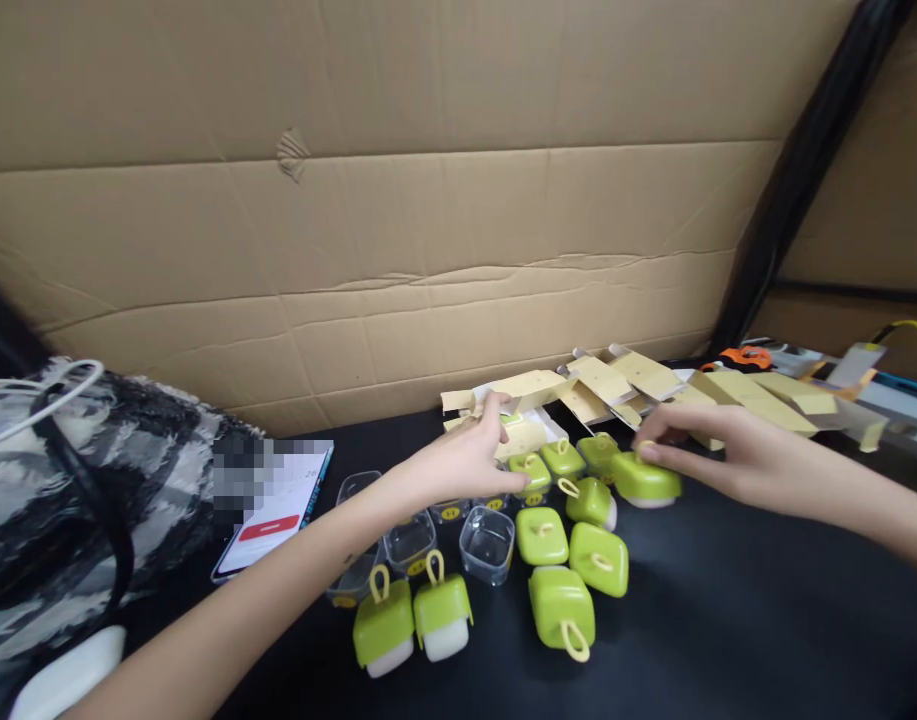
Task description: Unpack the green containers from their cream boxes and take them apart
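My right hand (698, 455) pinches the yellow loop of a rounded square green cap (648, 480) with a pale underside, at the right end of the group. My left hand (477, 455) is stretched out over the back of the group, thumb and index finger apart. Its thumb is beside a green-capped clear container (529, 472); whether they touch I cannot tell. More looped green caps lie around, among them a tilted one (591, 502) and one at the front (563, 608). A clear square cup (487, 545) stands uncovered left of them. My left forearm partly hides other clear cups (410, 543).
Two green caps with white bases (442, 618) lie front left. Opened cardboard boxes (600, 385) are heaped behind the group. A phone (274, 510) and a furry black-and-white cloth (120, 490) are at left. Orange-handled scissors (747, 357) lie back right. A cardboard wall (398, 220) closes the back.
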Available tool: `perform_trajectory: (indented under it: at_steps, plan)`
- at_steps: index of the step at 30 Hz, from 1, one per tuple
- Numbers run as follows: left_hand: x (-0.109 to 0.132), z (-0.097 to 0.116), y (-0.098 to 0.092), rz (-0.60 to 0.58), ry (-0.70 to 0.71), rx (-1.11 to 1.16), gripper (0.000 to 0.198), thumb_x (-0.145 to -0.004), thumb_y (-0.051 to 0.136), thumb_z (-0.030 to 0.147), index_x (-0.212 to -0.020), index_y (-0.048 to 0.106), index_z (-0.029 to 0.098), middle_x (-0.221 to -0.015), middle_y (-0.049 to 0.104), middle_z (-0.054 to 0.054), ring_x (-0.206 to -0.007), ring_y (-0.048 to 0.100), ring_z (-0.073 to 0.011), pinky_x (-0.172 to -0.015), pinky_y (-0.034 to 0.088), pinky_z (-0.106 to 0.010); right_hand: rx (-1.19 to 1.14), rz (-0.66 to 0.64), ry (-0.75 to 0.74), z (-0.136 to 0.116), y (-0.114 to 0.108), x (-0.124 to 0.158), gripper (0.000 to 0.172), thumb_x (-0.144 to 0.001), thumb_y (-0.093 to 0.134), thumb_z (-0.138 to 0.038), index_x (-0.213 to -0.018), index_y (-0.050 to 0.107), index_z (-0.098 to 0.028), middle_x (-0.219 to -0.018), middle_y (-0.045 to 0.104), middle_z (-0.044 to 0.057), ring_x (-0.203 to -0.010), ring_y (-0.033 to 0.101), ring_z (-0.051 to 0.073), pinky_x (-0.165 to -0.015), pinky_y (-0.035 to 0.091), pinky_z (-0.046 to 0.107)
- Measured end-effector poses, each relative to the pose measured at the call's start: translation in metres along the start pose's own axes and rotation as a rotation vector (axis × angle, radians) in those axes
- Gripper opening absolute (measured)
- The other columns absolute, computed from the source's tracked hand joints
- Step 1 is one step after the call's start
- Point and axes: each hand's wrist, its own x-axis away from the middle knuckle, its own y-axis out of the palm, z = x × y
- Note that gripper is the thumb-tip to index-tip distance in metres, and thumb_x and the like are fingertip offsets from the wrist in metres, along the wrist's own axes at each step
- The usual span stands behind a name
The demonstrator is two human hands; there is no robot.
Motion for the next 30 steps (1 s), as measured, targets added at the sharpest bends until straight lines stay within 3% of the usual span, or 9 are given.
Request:
perform_trajectory:
  at_steps: [5,10,14,19,22,26,30]
  plan:
    - [-0.012,0.007,0.011,-0.073,-0.017,-0.02,0.105,-0.069,0.071,0.035,-0.146,0.003,0.01,-0.111,0.062,-0.017,-0.085,0.063,-0.0267,-0.069,0.048,-0.033,0.113,-0.136,0.077,0.021,0.005,0.021,0.018,-0.089,0.052,-0.035,-0.083,0.063,-0.023,-0.082,0.07,0.004,-0.073,0.066,0.022,-0.066,0.051,0.034]
    - [-0.016,0.009,0.016,-0.072,-0.044,-0.041,0.104,-0.07,0.07,0.029,-0.146,0.002,0.009,-0.108,0.064,-0.017,-0.081,0.064,-0.0253,-0.064,0.047,-0.03,0.135,0.048,-0.148,-0.003,0.028,-0.02,0.018,-0.091,0.053,-0.031,-0.092,0.065,-0.019,-0.085,0.07,0.007,-0.079,0.066,0.021,-0.074,0.05,0.035]
    - [-0.018,0.008,0.015,-0.069,-0.052,-0.046,0.099,-0.069,0.07,0.027,-0.144,0.008,0.01,-0.105,0.065,-0.016,-0.081,0.065,-0.0261,-0.06,0.046,-0.029,0.132,0.025,-0.255,-0.024,0.053,-0.06,0.011,-0.084,0.065,-0.027,-0.09,0.069,-0.019,-0.091,0.068,0.007,-0.089,0.062,0.023,-0.079,0.046,0.038]
    - [-0.019,0.006,0.013,-0.097,-0.023,-0.027,0.101,-0.065,0.073,0.026,-0.142,0.01,0.007,-0.107,0.065,-0.017,-0.082,0.065,-0.0269,-0.057,0.045,-0.028,0.091,0.08,-0.297,-0.03,0.071,-0.065,0.009,-0.086,0.062,-0.021,-0.08,0.067,-0.019,-0.091,0.066,0.007,-0.092,0.059,0.025,-0.082,0.043,0.042]
    - [-0.02,0.006,0.015,-0.11,-0.014,-0.021,0.104,-0.066,0.072,0.026,-0.143,0.006,0.007,-0.111,0.063,-0.019,-0.084,0.065,-0.0279,-0.059,0.046,-0.03,0.02,0.161,-0.258,-0.028,0.064,-0.054,0.013,-0.092,0.053,-0.022,-0.087,0.064,-0.018,-0.093,0.067,0.008,-0.092,0.061,0.023,-0.083,0.044,0.04]
    - [-0.02,0.004,0.015,-0.116,0.004,-0.007,0.097,-0.069,0.07,0.026,-0.143,0.011,0.006,-0.11,0.063,-0.019,-0.086,0.064,-0.0281,-0.067,0.048,-0.032,-0.059,0.215,-0.189,-0.021,0.032,-0.034,0.017,-0.095,0.048,-0.029,-0.091,0.061,-0.018,-0.09,0.069,0.007,-0.085,0.063,0.02,-0.079,0.048,0.034]
    - [-0.021,-0.001,0.011,-0.13,0.023,0.012,0.101,-0.068,0.074,0.031,-0.144,0.01,0.01,-0.107,0.063,-0.014,-0.091,0.064,-0.0264,-0.075,0.049,-0.031,-0.105,0.005,-0.13,-0.009,0.004,0.0,0.018,-0.094,0.051,-0.034,-0.089,0.062,-0.02,-0.088,0.068,0.004,-0.082,0.063,0.019,-0.075,0.05,0.031]
